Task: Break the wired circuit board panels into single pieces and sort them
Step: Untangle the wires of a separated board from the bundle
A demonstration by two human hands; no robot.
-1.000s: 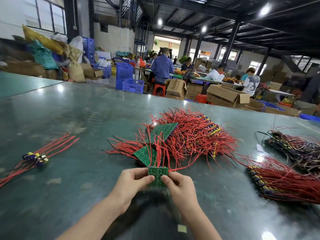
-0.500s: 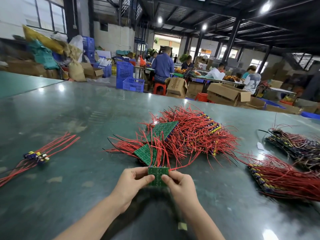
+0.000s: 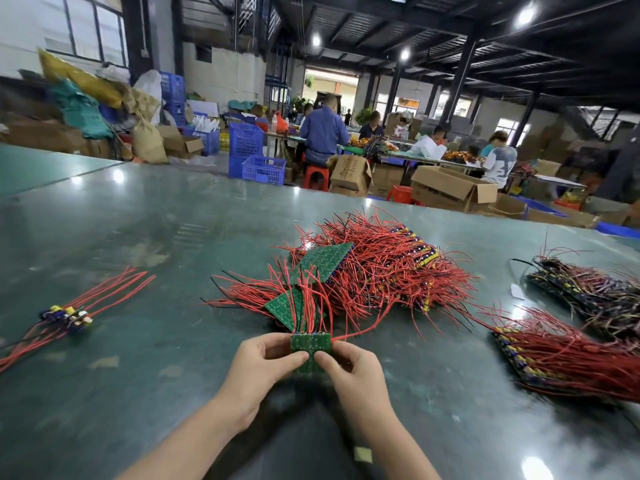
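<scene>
A small green circuit board panel (image 3: 311, 353) is held upright just above the near middle of a dark green table (image 3: 145, 216). The left hand (image 3: 258, 374) pinches its left edge between thumb and fingers; the right hand (image 3: 353, 370) pinches its right edge the same way, the two thumbs almost meeting on the board's face. Red wires (image 3: 308, 306) rise from its top edge and trail back toward the large pile of wired panels (image 3: 374, 268) just beyond.

To the far left lie a few separated pieces (image 3: 67, 315) with their wires fanned out. To the right sit two more stacks, a red-wired stack (image 3: 568, 355) nearer and a darker stack (image 3: 588, 289) farther off. Other people work at tables in the distance.

Likely risks: with the thumbs so close together, a bend may crack the board off its score line instead of along it. The trailing wires look tangled with the pile, so pulling a piece free could drag neighbouring panels or strain a solder joint. A sudden snap could also send a piece slipping from the fingertips onto the table.
</scene>
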